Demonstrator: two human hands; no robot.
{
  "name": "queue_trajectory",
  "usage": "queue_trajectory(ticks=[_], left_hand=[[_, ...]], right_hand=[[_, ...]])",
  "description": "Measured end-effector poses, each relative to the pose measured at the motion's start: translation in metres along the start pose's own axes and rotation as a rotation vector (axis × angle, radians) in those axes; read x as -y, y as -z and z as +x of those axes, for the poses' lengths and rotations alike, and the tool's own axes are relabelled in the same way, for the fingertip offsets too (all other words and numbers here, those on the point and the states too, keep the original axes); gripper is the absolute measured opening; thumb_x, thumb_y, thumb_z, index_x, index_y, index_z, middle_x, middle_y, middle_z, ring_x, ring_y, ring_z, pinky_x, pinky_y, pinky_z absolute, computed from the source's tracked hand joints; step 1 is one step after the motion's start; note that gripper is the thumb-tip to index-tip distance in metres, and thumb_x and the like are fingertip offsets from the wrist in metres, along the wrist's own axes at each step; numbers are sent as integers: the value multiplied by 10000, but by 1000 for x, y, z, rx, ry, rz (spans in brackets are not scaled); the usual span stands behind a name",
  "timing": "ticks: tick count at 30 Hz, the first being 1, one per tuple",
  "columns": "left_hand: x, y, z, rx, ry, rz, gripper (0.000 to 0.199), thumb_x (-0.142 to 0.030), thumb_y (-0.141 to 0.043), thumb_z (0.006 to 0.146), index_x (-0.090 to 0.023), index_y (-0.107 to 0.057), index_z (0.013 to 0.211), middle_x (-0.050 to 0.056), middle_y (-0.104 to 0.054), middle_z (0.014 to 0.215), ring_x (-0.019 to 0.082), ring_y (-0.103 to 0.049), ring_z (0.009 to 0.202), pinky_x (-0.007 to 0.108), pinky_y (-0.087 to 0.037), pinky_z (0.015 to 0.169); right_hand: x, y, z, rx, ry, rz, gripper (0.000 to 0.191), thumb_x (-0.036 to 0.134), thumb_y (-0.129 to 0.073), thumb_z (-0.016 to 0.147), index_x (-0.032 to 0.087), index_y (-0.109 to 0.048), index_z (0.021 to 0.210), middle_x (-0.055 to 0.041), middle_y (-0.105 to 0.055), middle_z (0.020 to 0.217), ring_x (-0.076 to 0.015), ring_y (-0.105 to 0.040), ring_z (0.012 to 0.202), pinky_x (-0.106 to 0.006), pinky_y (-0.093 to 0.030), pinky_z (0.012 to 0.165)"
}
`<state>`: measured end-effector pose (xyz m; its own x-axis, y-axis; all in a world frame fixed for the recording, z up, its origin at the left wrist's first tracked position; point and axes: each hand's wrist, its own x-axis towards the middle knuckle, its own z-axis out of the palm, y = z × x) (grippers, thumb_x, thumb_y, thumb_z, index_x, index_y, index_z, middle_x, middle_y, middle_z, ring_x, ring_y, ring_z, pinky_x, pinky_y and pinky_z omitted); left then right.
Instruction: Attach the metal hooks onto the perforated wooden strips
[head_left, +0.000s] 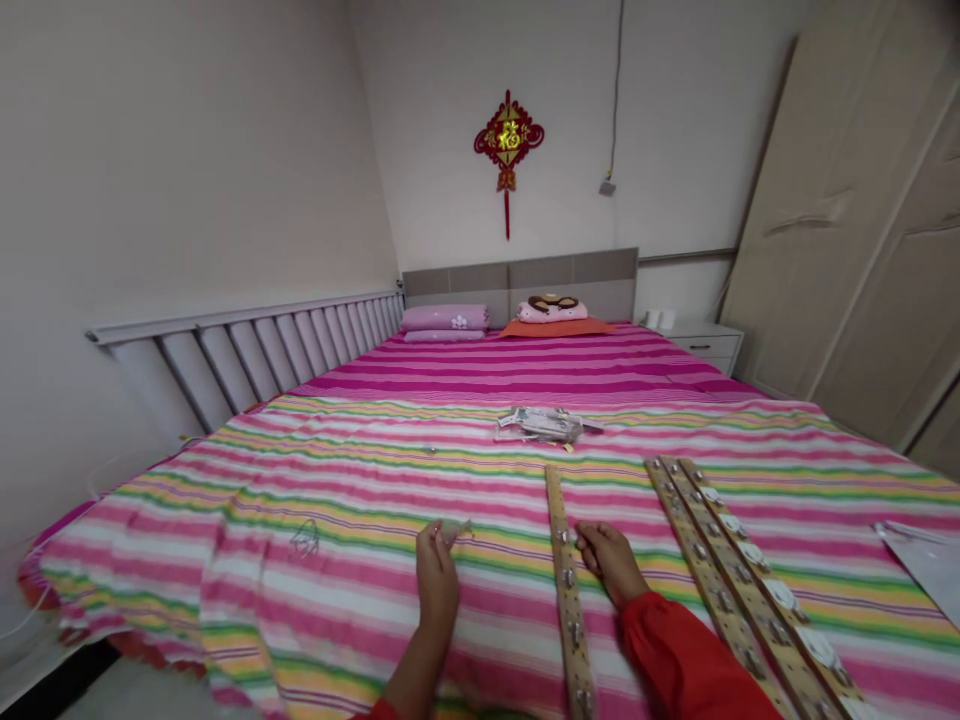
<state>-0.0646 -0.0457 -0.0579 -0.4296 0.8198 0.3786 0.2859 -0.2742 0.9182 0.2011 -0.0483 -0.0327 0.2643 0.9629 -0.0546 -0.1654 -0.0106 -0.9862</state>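
Note:
My left hand (437,560) is closed on a small pale, partly see-through packet (454,530) above the striped sheet. Its narrow end points right; I cannot make out its contents. To the right lies a narrow wooden strip (560,510), running away from me, with several small metal fittings along it. At its right edge, my right hand (609,560) has its fingertips pinched beside one shiny metal fitting (564,537). What sits between those fingertips is too small to tell. Several similar strips (720,560) lie side by side farther right, bearing metal fittings and white round pieces (784,595).
Beyond the strip, a clear plastic bag (546,425) of small items rests on the bed. A loop of thin wire (304,540) lies at left, a white sheet-like item (926,560) at far right. A radiator (247,350) lines the left wall; folded bedding (446,318) sits by the headboard.

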Motion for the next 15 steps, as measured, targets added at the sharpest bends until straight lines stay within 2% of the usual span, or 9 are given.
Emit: queue_trajectory(ticks=[4, 8, 11, 15], left_hand=[[1, -2, -7, -45, -105, 134, 347, -437, -313, 914, -180, -474, 1082, 112, -551, 1026, 223, -581, 967, 408, -486, 877], [0, -3, -9, -5, -192, 178, 313, -374, -303, 924, -176, -462, 1105, 117, -538, 1063, 224, -557, 1013, 424, -450, 927], [-2, -3, -10, 14, -219, 208, 295, -342, -278, 930, -175, -458, 1093, 124, -529, 1080, 225, -538, 1052, 437, -428, 960], [-3, -3, -12, 51, -240, 221, 268, -332, -281, 931, -191, -472, 1056, 114, -532, 1078, 218, -538, 1071, 436, -430, 966]], right_hand=[[18, -20, -7, -7, 52, -59, 342, 468, -611, 627, 234, -424, 462, 91, -351, 321, -69, -285, 307, -225, -195, 345], [30, -64, -22, 129, 58, -113, 272, 402, -662, 574, 197, -519, 468, 48, -496, 401, -74, -389, 358, -214, -271, 374], [31, -97, -35, 222, -8, -146, 281, 400, -647, 603, 187, -539, 456, 28, -529, 392, -64, -340, 294, -221, -216, 334], [24, -128, -48, 225, -73, -155, 348, 415, -557, 710, 193, -524, 443, 27, -504, 366, -59, -286, 266, -228, -164, 323]])
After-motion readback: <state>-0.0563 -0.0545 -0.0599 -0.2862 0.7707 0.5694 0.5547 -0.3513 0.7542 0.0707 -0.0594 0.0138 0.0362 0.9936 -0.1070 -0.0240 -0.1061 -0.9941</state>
